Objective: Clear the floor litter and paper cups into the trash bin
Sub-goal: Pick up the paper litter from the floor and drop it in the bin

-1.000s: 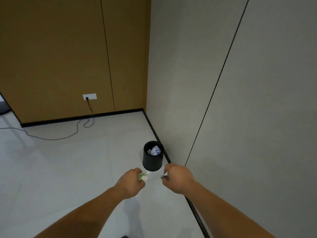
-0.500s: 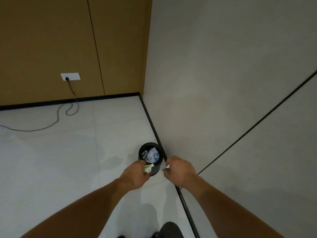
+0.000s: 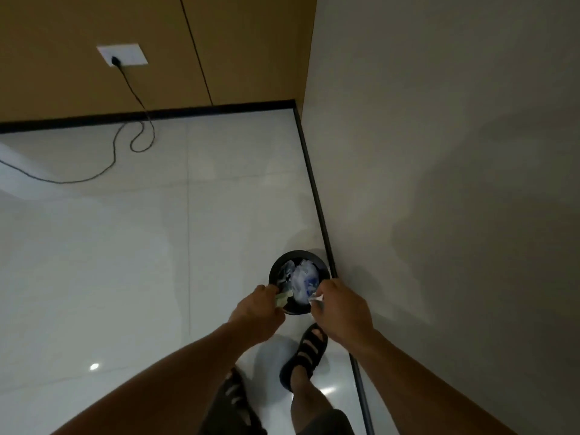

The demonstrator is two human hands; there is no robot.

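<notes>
A small round black trash bin [image 3: 279, 264] stands on the white floor against the grey wall, with crumpled white and blue paper [image 3: 303, 279] inside it. My left hand [image 3: 257, 310] grips a pale green scrap of litter [image 3: 281, 299] at the bin's near-left rim. Over the bin's near-right rim, my right hand [image 3: 340, 309] pinches a small whitish scrap [image 3: 314, 298]. Both hands hover above the bin's front edge.
A black cable [image 3: 131, 142] runs from a wall socket [image 3: 122, 55] across the floor at the left. A black skirting strip [image 3: 317, 196] lines the grey wall on the right. My sandalled feet [image 3: 306, 351] stand just in front of the bin.
I have stepped up to the bin and look down into it. Both hands have moved from short of the bin to over its near rim, still holding their scraps.
</notes>
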